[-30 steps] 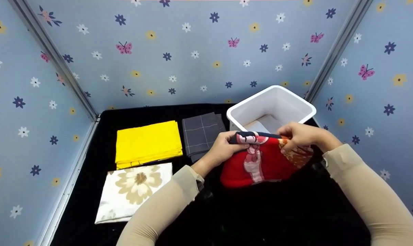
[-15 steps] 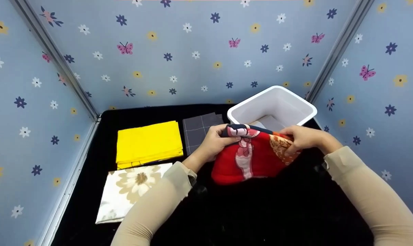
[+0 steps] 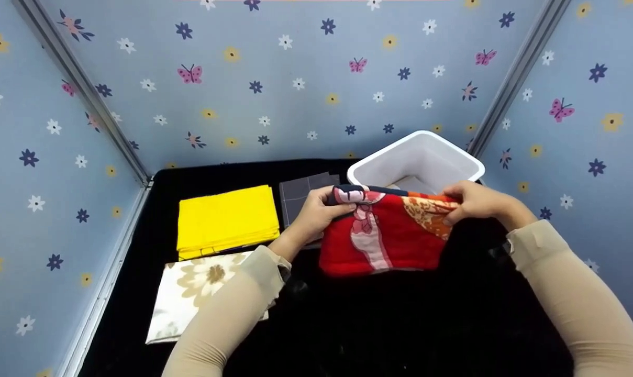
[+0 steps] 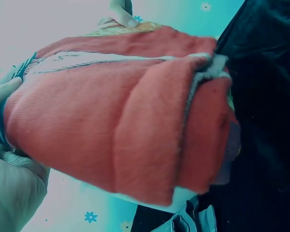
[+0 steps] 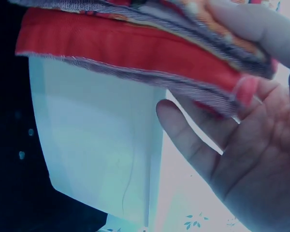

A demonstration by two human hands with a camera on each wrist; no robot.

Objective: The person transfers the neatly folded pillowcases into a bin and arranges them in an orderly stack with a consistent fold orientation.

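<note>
- Up over the black table (image 3: 400, 324), a folded red patterned cloth (image 3: 384, 238) hangs just before the white plastic bin (image 3: 418, 157).
- Left hand (image 3: 316, 212) fingers pinch its top left corner.
- Right hand (image 3: 473, 201) fingers pinch its top right corner.

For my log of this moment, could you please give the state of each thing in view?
Red cloth: folded, held up by both hands.
Left hand: pinching the cloth's top edge.
Right hand: pinching the top edge.
Bin: upright, open.
Yellow cloth: folded, flat.
Grey cloth: folded, flat.
Floral cloth: folded, flat.
</note>
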